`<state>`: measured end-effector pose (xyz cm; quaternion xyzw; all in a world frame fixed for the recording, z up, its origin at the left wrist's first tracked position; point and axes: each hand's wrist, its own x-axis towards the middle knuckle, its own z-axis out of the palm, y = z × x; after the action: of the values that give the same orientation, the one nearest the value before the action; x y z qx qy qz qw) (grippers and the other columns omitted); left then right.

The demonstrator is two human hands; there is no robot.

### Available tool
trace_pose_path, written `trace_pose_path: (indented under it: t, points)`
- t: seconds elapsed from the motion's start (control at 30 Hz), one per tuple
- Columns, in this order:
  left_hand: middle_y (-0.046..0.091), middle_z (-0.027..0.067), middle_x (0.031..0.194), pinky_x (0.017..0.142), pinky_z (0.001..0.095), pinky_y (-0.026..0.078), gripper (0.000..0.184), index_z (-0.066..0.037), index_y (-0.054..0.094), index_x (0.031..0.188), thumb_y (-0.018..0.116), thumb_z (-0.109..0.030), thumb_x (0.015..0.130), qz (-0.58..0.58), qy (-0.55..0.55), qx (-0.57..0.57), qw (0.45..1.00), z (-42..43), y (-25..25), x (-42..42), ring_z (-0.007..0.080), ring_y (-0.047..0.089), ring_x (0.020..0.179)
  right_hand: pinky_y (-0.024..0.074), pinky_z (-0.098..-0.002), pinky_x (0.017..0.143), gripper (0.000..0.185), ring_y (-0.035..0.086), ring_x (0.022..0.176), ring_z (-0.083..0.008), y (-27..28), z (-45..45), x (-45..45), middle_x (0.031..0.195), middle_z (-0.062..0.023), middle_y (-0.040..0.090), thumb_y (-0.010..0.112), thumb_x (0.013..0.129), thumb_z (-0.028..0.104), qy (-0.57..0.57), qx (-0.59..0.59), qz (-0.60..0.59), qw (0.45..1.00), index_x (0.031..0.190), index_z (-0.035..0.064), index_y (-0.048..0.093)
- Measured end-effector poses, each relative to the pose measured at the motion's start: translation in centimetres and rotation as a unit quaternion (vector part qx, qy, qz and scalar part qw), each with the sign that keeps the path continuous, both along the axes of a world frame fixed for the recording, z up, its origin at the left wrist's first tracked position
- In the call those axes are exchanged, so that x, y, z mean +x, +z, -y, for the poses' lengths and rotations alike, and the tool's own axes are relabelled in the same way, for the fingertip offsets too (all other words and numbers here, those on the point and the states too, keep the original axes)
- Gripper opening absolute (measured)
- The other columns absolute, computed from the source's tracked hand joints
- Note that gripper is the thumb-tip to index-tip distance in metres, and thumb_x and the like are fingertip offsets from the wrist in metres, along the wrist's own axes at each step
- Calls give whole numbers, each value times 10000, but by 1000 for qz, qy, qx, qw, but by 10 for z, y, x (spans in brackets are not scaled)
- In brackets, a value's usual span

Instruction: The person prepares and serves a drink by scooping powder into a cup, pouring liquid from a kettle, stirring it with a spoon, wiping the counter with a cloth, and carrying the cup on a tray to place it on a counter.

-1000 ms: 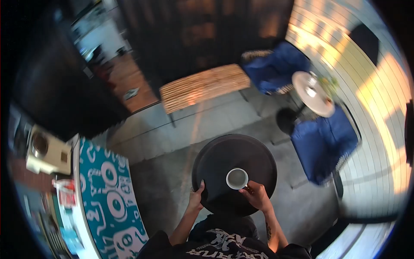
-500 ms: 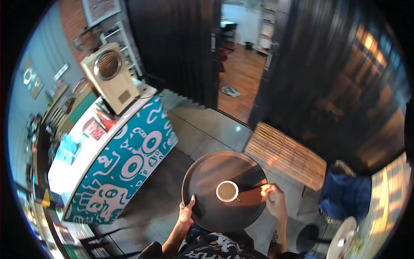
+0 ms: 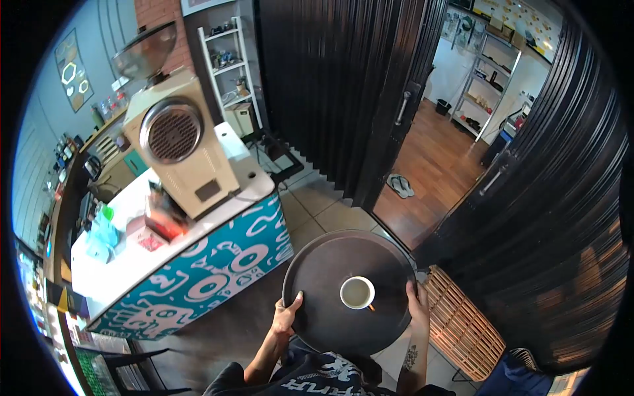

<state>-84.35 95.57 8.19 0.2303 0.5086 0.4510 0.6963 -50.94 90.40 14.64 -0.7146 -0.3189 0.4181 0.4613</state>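
A round dark serving tray (image 3: 323,261) is held level in front of my body. My left hand (image 3: 287,315) grips its left rim, with the thumb on top. On the opposite side my right hand (image 3: 418,305) holds the right rim, its fingers partly hidden beneath. A white cup (image 3: 357,293) with a pale brown drink stands upright on the tray, a bit right of the middle. Its handle points toward the lower right. Neither hand touches the cup.
At left stands a white-topped counter (image 3: 112,280) with a teal patterned front, bearing a beige coffee grinder (image 3: 181,145). Ahead is a dark folding door (image 3: 317,99) with an opening onto a wooden floor (image 3: 429,158), where slippers (image 3: 400,185) lie. A slatted bench (image 3: 462,323) is at right.
My right hand has closed on the tray's right rim, where it was raised with bent fingers before. The view has turned rightward and nearer the counter and doorway.
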Motion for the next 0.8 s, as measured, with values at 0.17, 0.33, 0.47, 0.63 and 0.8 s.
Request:
trace_pose_path:
  t: [0.17, 0.33, 0.47, 0.63, 0.8]
  points:
    - [656, 22, 810, 583, 284, 502, 253, -17, 671, 988, 711, -255, 912, -28, -24, 24, 999, -115, 18, 24, 126, 613, 662, 348, -346, 1042, 578, 463, 1222, -225, -10, -97, 10, 1312, -120, 517, 585, 960, 475, -117, -22, 89, 989, 1292, 3, 550]
    - [663, 34, 839, 601, 300, 492, 361, -13, 665, 1079, 734, -310, 887, -103, -10, 28, 994, -224, 3, 55, 143, 606, 694, 391, -308, 959, 441, 541, 1031, -175, -17, -208, 50, 1067, -77, 644, 543, 1004, 378, -62, 17, 107, 992, 1185, -18, 613]
    - [691, 69, 928, 671, 303, 507, 414, 5, 651, 1151, 717, -316, 898, -116, 7, 52, 992, -316, 17, 98, 144, 625, 788, 398, -334, 963, 466, 531, 1071, -198, -75, -316, 113, 1092, -113, 633, 538, 1005, 384, -52, 57, 165, 983, 1192, -38, 602]
    - [695, 77, 961, 758, 310, 523, 379, 45, 650, 1107, 729, -262, 900, -98, 60, 65, 991, -428, 9, 145, 163, 639, 861, 405, -335, 968, 456, 538, 1070, -206, -23, -460, 148, 1091, -129, 638, 518, 1016, 367, -3, 21, 180, 983, 1186, -48, 606]
    - [697, 75, 964, 742, 298, 529, 374, 45, 651, 1108, 729, -256, 901, -147, 173, 38, 973, -507, 52, 170, 159, 646, 840, 417, -331, 904, 439, 531, 1004, -187, -17, -594, 168, 1044, -120, 633, 500, 1023, 369, 90, 99, 104, 986, 1054, -52, 621]
